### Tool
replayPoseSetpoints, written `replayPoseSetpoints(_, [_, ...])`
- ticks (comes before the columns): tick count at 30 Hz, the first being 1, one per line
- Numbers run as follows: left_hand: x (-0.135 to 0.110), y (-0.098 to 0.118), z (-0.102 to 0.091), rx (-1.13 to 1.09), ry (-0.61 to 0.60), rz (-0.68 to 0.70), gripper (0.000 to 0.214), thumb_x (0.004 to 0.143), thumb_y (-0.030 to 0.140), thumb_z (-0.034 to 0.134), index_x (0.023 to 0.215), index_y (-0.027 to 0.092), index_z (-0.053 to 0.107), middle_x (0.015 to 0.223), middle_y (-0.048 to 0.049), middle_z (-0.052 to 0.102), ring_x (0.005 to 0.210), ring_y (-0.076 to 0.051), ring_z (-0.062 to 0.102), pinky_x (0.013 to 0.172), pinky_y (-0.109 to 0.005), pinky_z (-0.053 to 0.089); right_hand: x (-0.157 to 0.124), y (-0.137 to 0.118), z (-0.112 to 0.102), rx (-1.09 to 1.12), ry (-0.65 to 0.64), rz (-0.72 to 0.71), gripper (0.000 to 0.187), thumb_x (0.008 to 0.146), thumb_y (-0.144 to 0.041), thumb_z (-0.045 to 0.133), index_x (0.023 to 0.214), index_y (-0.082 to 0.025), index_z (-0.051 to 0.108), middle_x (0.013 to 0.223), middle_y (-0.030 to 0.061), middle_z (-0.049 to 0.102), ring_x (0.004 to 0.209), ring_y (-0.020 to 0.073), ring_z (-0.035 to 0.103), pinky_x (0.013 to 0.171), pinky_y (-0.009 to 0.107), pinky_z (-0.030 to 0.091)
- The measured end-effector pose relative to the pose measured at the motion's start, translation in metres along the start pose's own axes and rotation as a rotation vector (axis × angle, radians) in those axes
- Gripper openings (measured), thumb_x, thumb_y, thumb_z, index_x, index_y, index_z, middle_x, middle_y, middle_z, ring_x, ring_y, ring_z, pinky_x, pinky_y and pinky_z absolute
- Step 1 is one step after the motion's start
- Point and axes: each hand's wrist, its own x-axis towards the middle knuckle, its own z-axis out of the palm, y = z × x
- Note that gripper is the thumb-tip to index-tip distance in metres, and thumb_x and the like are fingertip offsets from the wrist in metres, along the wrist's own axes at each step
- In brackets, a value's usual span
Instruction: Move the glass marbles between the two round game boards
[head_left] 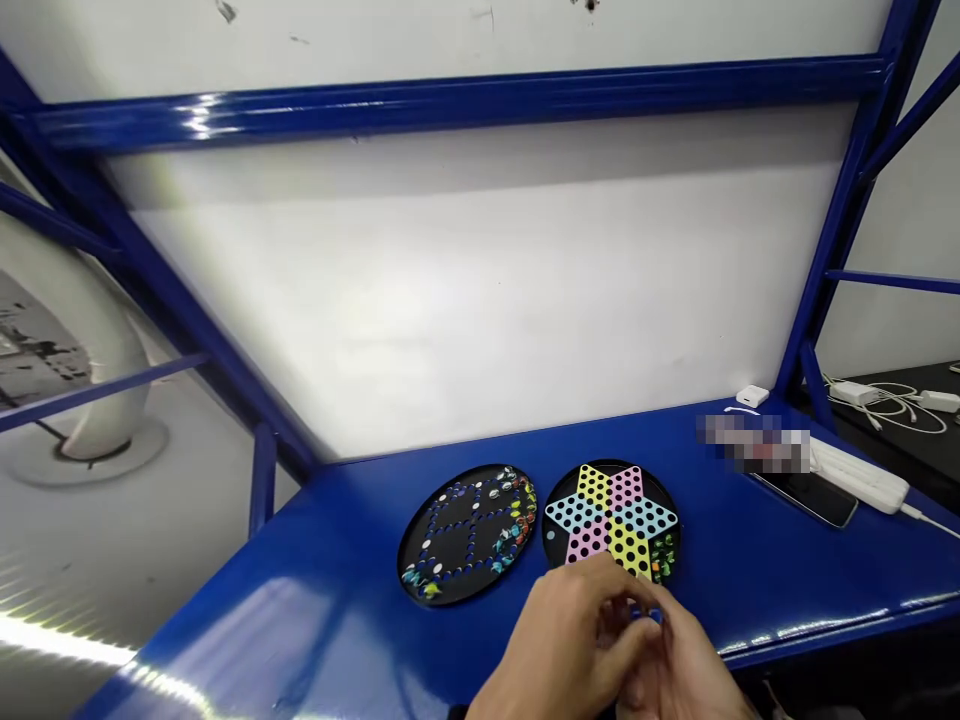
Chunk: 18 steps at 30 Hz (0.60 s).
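Note:
Close together over the near edge of a star-patterned Chinese checkers board, my left hand and my right hand meet at the fingertips. The left has its fingers and thumb curled towards the right. Bent and partly covered by the left, the right forms a cup. Whatever lies between them is hidden. Green marbles with an orange one sit at the board's right rim. To the left lies a round black tray, with colourful marbles mostly along its right side and a few at its front left.
Both boards rest on a blue tabletop, framed by blue metal bars before a white panel. At the right are a dark phone, a white power strip and a small white case. White cables lie beyond.

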Motion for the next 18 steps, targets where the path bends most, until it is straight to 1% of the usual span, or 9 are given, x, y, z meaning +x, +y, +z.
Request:
replayPoseSetpoints(2, [-0.004,0.005,0.007,0.026,-0.011,0.019,0.016,0.079,0.023,0.069,0.093,0.03,0.072,0.092,0.0057,0.071,0.081,-0.012,0.06,0.069,-0.021,0.041,-0.001,0.003,0.0,0.043,0.014,0.087,0.042,0.068,-0.048,0.081,0.064,-0.017,0.053,0.049,-0.0041,0.056,0.032,0.005,0.042,0.033,0.014,0.021])
replayPoseSetpoints(5, [-0.007,0.004,0.007,0.01,-0.018,0.044,0.016,0.082,0.025,0.067,0.098,0.029,0.069,0.099,0.0051,0.07,0.086,-0.012,0.06,0.071,-0.02,0.042,-0.004,0.001,-0.001,0.064,0.125,0.025,0.041,0.067,-0.042,0.084,0.062,-0.018,0.051,0.04,-0.0098,0.043,0.028,0.0011,0.03,0.032,0.012,0.014])
replayPoseSetpoints(7, [-0.007,-0.002,0.002,0.014,0.009,0.058,0.015,0.09,0.025,0.06,0.103,0.028,0.067,0.102,0.0044,0.069,0.088,-0.011,0.061,0.075,-0.019,0.044,-0.007,-0.004,-0.001,0.039,0.191,-0.024,0.039,0.066,-0.04,0.085,0.067,-0.017,0.053,0.042,-0.0104,0.043,0.028,-0.0004,0.026,0.032,0.012,0.011])
replayPoseSetpoints(8, [-0.007,-0.007,-0.001,0.049,0.025,0.053,0.015,0.093,0.025,0.056,0.103,0.028,0.066,0.102,0.0037,0.069,0.089,-0.011,0.061,0.077,-0.02,0.044,-0.008,-0.007,-0.001,0.021,0.194,-0.035,0.039,0.067,-0.041,0.085,0.069,-0.017,0.053,0.045,-0.0099,0.046,0.029,-0.0009,0.025,0.031,0.012,0.01])
replayPoseSetpoints(10, [-0.005,-0.02,-0.003,0.199,0.031,0.02,0.016,0.096,0.025,0.052,0.103,0.026,0.067,0.102,0.0017,0.069,0.093,-0.013,0.062,0.081,-0.023,0.044,-0.011,-0.013,-0.002,-0.013,0.165,-0.052,0.04,0.07,-0.044,0.083,0.071,-0.018,0.053,0.049,-0.0099,0.047,0.029,-0.0012,0.022,0.031,0.012,0.01])
replayPoseSetpoints(13, [-0.001,-0.036,0.002,0.474,-0.051,-0.032,0.015,0.094,0.027,0.056,0.101,0.026,0.069,0.103,-0.0005,0.068,0.096,-0.018,0.063,0.081,-0.028,0.045,-0.013,-0.019,-0.005,-0.037,0.125,-0.101,0.043,0.069,-0.046,0.083,0.071,-0.019,0.05,0.05,-0.0112,0.045,0.03,-0.0014,0.019,0.031,0.013,0.01])
replayPoseSetpoints(15, [0.002,-0.04,0.009,0.59,-0.102,-0.021,0.014,0.094,0.028,0.057,0.101,0.026,0.069,0.104,-0.0017,0.068,0.097,-0.02,0.063,0.08,-0.03,0.045,-0.012,-0.021,-0.007,-0.047,0.113,-0.128,0.047,0.065,-0.046,0.086,0.071,-0.019,0.049,0.051,-0.0113,0.045,0.031,-0.0015,0.019,0.032,0.013,0.01])
replayPoseSetpoints(18, [0.006,-0.038,0.02,0.675,-0.108,0.032,0.016,0.096,0.031,0.055,0.1,0.023,0.068,0.103,-0.0038,0.068,0.098,-0.022,0.063,0.078,-0.033,0.046,-0.011,-0.022,-0.01,-0.063,0.105,-0.127,0.051,0.059,-0.047,0.089,0.07,-0.019,0.048,0.05,-0.0113,0.046,0.031,-0.0019,0.019,0.032,0.013,0.009])
